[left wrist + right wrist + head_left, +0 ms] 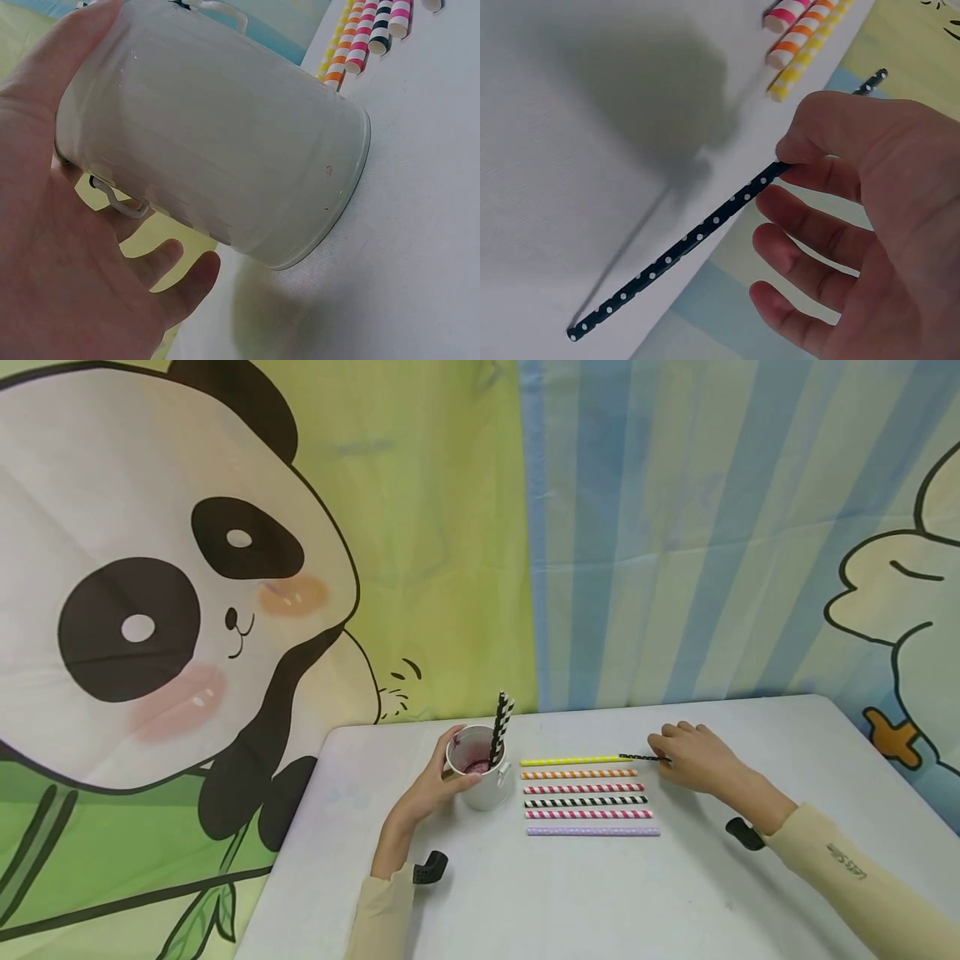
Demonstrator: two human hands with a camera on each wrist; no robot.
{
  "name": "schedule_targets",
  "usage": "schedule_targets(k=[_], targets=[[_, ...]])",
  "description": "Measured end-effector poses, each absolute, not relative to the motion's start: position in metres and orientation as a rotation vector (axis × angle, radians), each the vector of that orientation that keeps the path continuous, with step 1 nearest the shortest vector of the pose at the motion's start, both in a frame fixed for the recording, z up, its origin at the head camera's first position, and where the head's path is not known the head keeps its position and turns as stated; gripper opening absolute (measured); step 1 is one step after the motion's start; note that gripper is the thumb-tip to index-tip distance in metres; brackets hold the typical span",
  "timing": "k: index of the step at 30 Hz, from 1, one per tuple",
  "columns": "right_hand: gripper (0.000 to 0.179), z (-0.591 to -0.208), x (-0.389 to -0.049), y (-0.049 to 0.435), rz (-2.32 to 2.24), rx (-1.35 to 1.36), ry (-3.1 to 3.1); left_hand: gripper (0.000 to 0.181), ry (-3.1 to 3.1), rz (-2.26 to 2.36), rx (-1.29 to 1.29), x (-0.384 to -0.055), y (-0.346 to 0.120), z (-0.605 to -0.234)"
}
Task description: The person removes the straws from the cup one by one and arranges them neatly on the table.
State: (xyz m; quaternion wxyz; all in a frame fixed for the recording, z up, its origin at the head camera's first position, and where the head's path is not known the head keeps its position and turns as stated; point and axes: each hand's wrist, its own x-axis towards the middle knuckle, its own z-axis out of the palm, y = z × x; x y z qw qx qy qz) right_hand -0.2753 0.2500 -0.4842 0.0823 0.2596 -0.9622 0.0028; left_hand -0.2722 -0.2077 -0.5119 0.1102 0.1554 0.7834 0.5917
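Note:
In the head view my left hand (431, 789) grips a small white metal bucket (493, 793), thumb on the near side and fingers round the far rim. A few black-and-white paper straws (501, 727) lean inside it against the right wall. The left wrist view shows the bucket's smooth side (225, 127), with the thumb over the rim. My right hand (693, 758) pinches a black paper straw with white dots (682, 244) between thumb and forefinger, while its other fingers are loosely bent. That straw's left part shows just beyond the right end of the yellow straw (570, 762).
Between the hands, several paper straws lie in a row on the white table (600, 902): orange-striped (577, 774), red-striped (583, 790), black-striped (585, 802), pink-striped (588, 815) and dotted purple (592, 832). A printed curtain (450, 568) hangs behind the table.

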Motion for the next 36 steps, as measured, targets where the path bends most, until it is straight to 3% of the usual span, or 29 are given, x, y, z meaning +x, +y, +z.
schedule_targets(k=[21, 36], targets=[[0.026, -0.503, -0.284, 0.269, 0.03, 0.642, -3.015, 0.087, 2.308, 1.724, 0.452, -0.271, -0.207, -0.511], [0.019, -0.501, -0.284, 0.267, 0.036, 0.626, -3.018, 0.086, 2.304, 1.739, 0.465, -0.271, -0.207, -0.511]])
